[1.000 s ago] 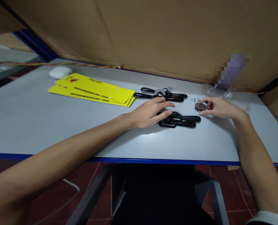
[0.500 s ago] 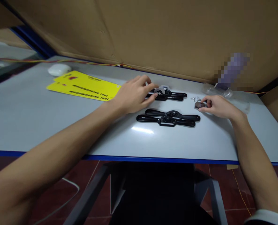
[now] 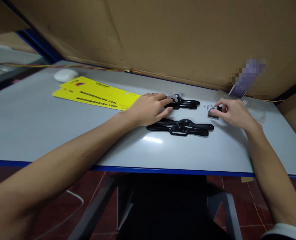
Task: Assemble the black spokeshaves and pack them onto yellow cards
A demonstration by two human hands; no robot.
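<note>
My left hand (image 3: 149,108) reaches over the back pair of black spokeshaves (image 3: 185,104), fingers stretched out and thumb apart. Its fingertips are by a grey metal plate (image 3: 172,98) on that pair. A front pair of black spokeshaves (image 3: 185,126) lies nearer me, partly under the left hand's edge. My right hand (image 3: 234,111) has curled fingers at a small stack of dark metal blades (image 3: 213,114); the thumb touches its top, and the fingers' far side is hidden. Small silver screws (image 3: 206,107) lie just beyond the blades.
Two yellow cards (image 3: 95,95) printed "WOODWORKING TOOL" lie left of my left hand. Behind them sits a white rounded object (image 3: 66,75). Clear plastic packaging (image 3: 259,115) and a blurred purple item (image 3: 249,78) are at the back right. A cardboard wall (image 3: 162,40) closes the table's back.
My left hand has lowered and come slightly nearer, its fingers flatter over the back spokeshaves. My right thumb has shifted upward on the blades, whose front edge now shows more.
</note>
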